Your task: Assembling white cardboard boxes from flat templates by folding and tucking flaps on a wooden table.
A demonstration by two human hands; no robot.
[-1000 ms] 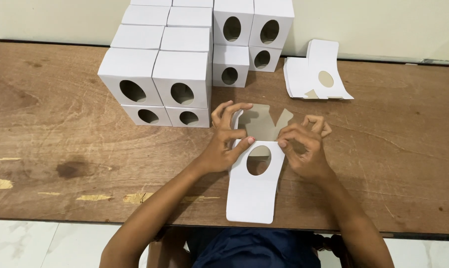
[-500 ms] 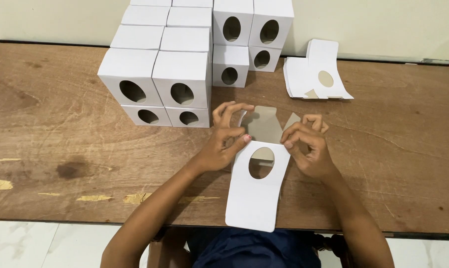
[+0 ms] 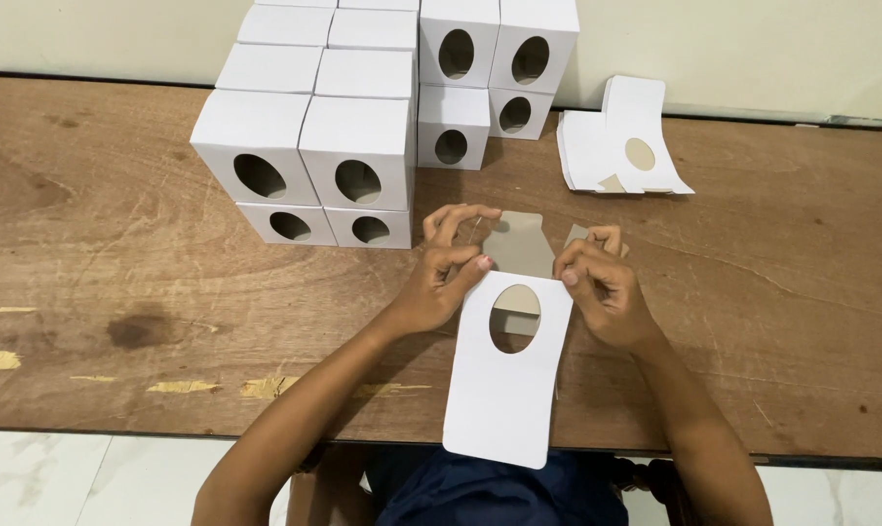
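Left hand (image 3: 448,271) pinching the upper left edge of a flat white cardboard blank (image 3: 504,390), fingers bent and closed on the card. Right hand (image 3: 597,287) gripping the upper right edge likewise, fingertips curled tight. Blank held just above the near edge of the wooden table (image 3: 119,253), oval cutout in its upper half, brown inner flaps folded away from the body, lower end hanging past the table edge. Stacked white boxes with oval holes (image 3: 353,146) well beyond the left hand. Loose pile of unfolded blanks (image 3: 621,146) at far right, apart from both hands.
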